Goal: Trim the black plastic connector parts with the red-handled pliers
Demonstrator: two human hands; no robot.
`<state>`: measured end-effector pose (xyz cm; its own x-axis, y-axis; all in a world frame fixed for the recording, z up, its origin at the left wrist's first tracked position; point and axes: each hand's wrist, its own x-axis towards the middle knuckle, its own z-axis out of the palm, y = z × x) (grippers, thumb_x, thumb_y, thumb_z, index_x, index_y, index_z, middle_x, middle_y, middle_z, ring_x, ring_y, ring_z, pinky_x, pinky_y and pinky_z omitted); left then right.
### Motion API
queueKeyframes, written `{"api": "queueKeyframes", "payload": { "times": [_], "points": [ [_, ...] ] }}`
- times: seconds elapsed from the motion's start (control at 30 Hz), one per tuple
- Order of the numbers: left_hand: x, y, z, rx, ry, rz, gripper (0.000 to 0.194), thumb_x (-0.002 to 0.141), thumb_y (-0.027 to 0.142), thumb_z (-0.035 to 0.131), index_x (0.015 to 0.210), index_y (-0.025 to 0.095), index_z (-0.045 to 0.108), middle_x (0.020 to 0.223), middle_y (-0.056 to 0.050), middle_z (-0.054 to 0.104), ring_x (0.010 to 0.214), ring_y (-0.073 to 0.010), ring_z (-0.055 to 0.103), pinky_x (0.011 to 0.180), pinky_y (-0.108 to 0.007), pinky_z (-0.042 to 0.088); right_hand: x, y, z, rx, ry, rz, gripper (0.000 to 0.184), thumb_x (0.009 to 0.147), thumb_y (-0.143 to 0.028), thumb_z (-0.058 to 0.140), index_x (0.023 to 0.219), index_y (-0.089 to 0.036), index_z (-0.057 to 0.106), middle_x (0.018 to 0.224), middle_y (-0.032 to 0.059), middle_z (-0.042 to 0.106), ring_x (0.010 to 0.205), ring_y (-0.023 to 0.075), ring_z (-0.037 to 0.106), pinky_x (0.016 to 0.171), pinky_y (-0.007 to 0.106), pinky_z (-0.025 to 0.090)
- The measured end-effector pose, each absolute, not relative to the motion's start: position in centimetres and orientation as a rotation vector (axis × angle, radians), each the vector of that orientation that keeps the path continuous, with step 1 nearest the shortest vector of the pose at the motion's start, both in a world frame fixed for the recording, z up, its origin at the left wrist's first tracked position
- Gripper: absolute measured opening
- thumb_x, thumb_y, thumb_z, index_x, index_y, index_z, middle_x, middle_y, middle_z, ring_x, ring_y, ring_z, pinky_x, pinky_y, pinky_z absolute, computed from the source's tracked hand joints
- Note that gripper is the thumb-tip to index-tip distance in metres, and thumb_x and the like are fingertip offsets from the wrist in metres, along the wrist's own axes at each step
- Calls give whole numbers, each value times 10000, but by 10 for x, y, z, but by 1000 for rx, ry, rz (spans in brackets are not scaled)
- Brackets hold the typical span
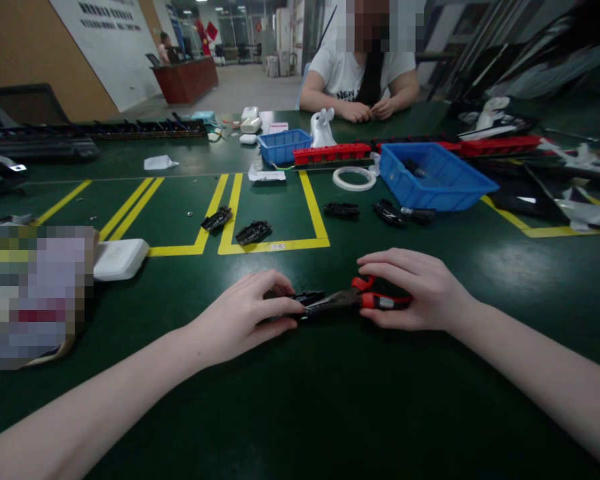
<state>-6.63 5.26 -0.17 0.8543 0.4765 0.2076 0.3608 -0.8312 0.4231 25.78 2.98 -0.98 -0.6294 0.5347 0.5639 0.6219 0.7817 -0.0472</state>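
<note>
My left hand [260,308] grips a small black plastic part [310,296] low over the green table, its fingers closed on the near end. From the right, my right hand [420,290] is wrapped around the red and black handles of long-nose pliers [353,298]. The jaws point left and meet the black part beside my left fingertips. Whether they pinch it or only touch it, I cannot tell. Beyond my hands lie similar black parts, one [254,232] by the yellow tape, another [341,209] in the middle and one [389,213] further right.
A large blue bin [437,193] holds some black pieces; a smaller blue bin [285,148] stands behind. Near them are a roll of white tape [354,179] and a red strip [333,154]. A white case [121,259] sits at left. Across the table sits a person [360,80].
</note>
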Motion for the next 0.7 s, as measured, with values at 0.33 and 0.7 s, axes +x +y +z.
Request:
{"api": "queueKeyframes", "payload": {
  "times": [0.33, 0.7],
  "points": [
    [-66, 50, 2, 2674, 637, 429, 238, 959, 161, 603, 1180, 229, 657, 1233, -75, 551, 1113, -237, 569, 909, -429, 545, 257, 28, -6, -846, -2417, -312, 387, 828, -426, 700, 1104, -171, 606, 969, 117, 687, 811, 232, 691, 657, 354, 581],
    [-65, 51, -1, 2630, 628, 475, 319, 945, 171, 627, 1256, 196, 565, 1239, -78, 574, 1098, -224, 580, 931, -429, 538, 255, 28, -3, -876, -2440, -321, 358, 826, -429, 696, 1066, -174, 623, 962, 121, 702, 800, 237, 700, 655, 357, 571]
  ]
}}
